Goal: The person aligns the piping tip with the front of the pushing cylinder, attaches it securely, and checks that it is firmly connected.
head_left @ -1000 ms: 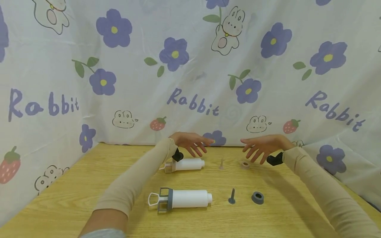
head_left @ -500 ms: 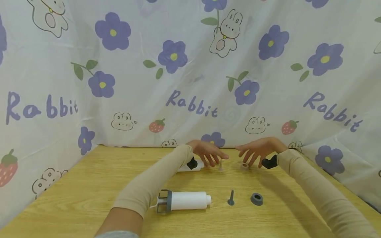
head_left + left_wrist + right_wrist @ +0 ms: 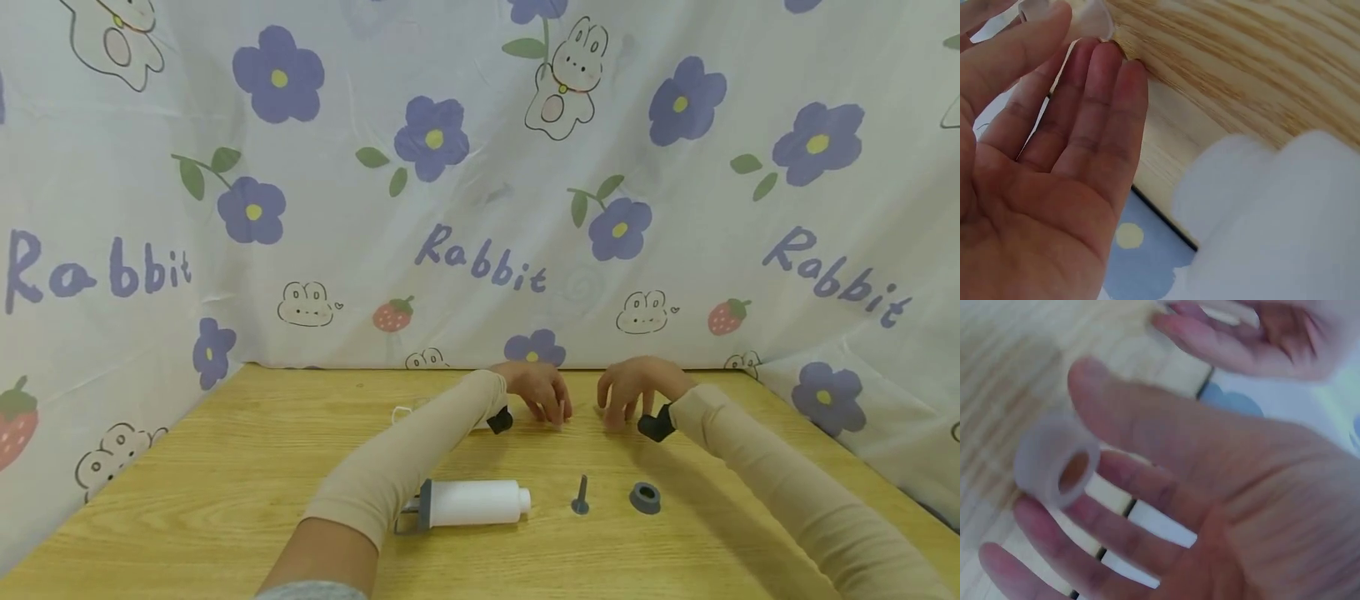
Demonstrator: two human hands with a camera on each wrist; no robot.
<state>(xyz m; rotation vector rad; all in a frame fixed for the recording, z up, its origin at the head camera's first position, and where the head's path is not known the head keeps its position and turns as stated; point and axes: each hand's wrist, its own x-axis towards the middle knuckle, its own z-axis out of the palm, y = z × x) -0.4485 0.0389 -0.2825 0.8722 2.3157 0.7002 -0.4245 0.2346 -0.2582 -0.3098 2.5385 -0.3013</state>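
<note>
My left hand (image 3: 537,390) is at the far side of the table, fingers bent downward. Between its thumb and fingers it pinches a small pale nozzle with a flared base (image 3: 1092,22). A short way to the right, my right hand (image 3: 632,388) holds a pale, translucent ring (image 3: 1040,453) between thumb and fingers, its hole turned partly to the right wrist camera. Beside my left hand lies a white tube (image 3: 1288,212), blurred in the left wrist view. In the head view my left sleeve hides most of it, leaving its loop handle (image 3: 402,412) showing.
Nearer on the wooden table (image 3: 225,500) lies a second white tube (image 3: 476,503), its dark grey frame partly behind my left forearm. To its right stand a dark grey nozzle (image 3: 581,502) and a dark grey ring (image 3: 645,498). A printed cloth (image 3: 480,217) hangs behind.
My left hand has moved right and down from above the far tube to the pale nozzle, now pinched. My right hand has lowered onto the pale ring, its fingers closing round it.
</note>
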